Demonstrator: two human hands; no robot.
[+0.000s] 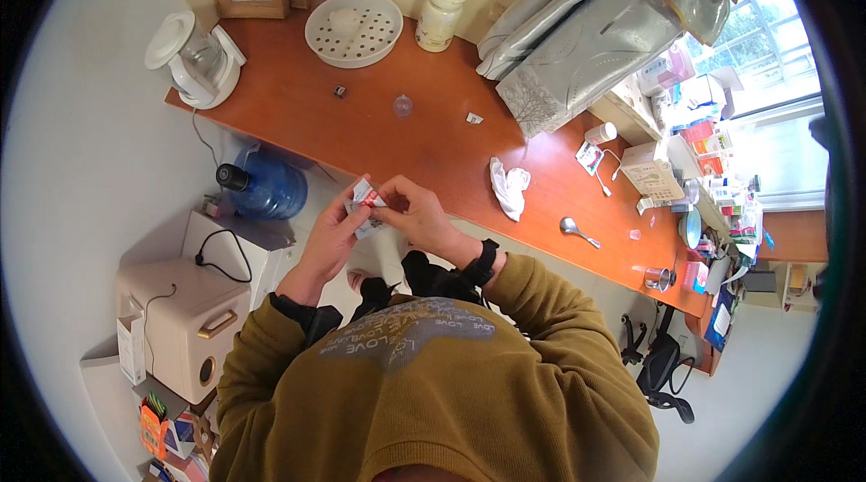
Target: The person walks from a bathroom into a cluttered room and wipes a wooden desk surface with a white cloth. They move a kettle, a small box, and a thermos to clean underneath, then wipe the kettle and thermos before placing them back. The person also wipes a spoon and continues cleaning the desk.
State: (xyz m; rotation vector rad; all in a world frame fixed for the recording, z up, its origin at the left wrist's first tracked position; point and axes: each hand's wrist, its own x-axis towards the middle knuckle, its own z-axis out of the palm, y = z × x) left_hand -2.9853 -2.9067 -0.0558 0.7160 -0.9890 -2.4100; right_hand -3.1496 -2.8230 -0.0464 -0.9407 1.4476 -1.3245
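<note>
Both hands are in front of my body, just off the near edge of the wooden counter (pixel 419 137). Between them is a small white packet with red print (pixel 367 194). My left hand (pixel 329 232) grips its lower left side. With thumb and fingertips, my right hand (pixel 423 215) pinches the packet's right side. Whether the packet is torn cannot be seen. On the counter to the right of my hands lie a crumpled white cloth or tissue (pixel 509 188) and a metal spoon (pixel 578 232). A small clear round lid or cup (pixel 402 105) sits further back.
A glass kettle (pixel 203 63), a white perforated tray (pixel 353 29) and a cream thermos jug (pixel 440 15) stand along the back. Boxes and a metal cup (pixel 656 278) are at the right. Below the counter's left end is a blue water bottle (pixel 274 188), near a cream cabinet (pixel 183 326).
</note>
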